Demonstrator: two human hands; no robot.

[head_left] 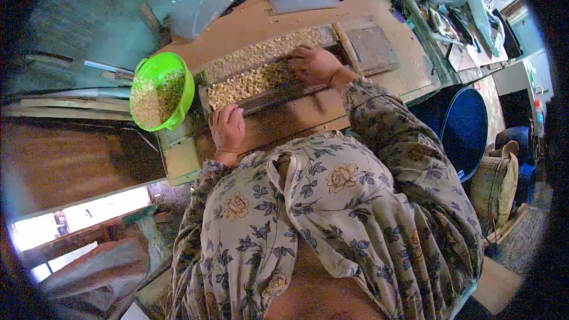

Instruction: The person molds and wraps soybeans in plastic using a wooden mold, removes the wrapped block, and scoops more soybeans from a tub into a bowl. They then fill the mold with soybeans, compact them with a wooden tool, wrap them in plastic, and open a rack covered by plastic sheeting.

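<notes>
So, going left to right: the green bowl (188, 92) is tipped toward the person beside the table (237, 26), with a good load of pale crumbly bits (153, 102) in it, so there's plenty that isn't in the wooden frame (269, 101).

Next is the left hand (227, 127), at the frame's near left corner. Its fingers are close together and a bit bent, but can't tell if they're gripping the edge or just resting there.

The frame lies on the table in two long rows. The back row (255, 53) looks covered pretty much end to end, so that one seems well along. The near row (243, 84) has chunky pieces from its left end right up to the right hand (314, 64). Call it mostly filled, though the stretch under the palm is hidden and the bit past it looks darker.

The right hand's fingers are curled down at the pieces. Can't tell whether they're pinching any or only touching. Just beyond, a wooden bar (346, 47) lies across the right end, beside a flat board (373, 47).
</notes>
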